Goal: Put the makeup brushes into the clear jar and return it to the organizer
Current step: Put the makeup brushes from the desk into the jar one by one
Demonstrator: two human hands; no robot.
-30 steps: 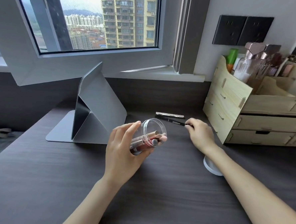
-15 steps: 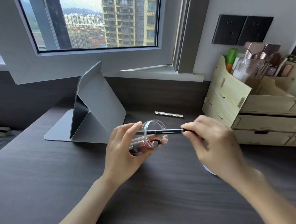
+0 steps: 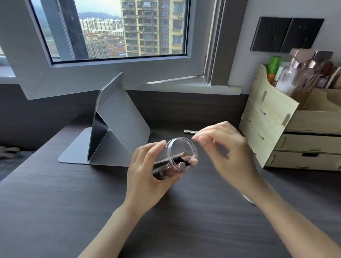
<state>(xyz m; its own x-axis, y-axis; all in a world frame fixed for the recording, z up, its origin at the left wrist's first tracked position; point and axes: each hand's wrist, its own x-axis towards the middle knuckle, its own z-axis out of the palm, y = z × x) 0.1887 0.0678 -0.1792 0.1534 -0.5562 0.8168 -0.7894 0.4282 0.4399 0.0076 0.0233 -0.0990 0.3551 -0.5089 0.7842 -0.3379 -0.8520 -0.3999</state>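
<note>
Left grip [image 3: 146, 171]: I had it clamped round the tilted jar [image 3: 177, 156], brushes [image 3: 172, 164] inside.
Right grip [image 3: 225, 151]: blurred, fingers loose, empty, beside the jar mouth.

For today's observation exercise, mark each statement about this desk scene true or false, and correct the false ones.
1. The left hand holds the clear jar tilted on its side. True.
2. The jar is empty. False: several brushes lie inside it.
3. The right hand grips a black brush. False: it is blurred, fingers spread, with nothing visible in it.
4. A silver stick-like item lies on the desk behind the hands. True.
5. The wooden organizer stands at the left of the desk. False: it stands at the right.
</note>
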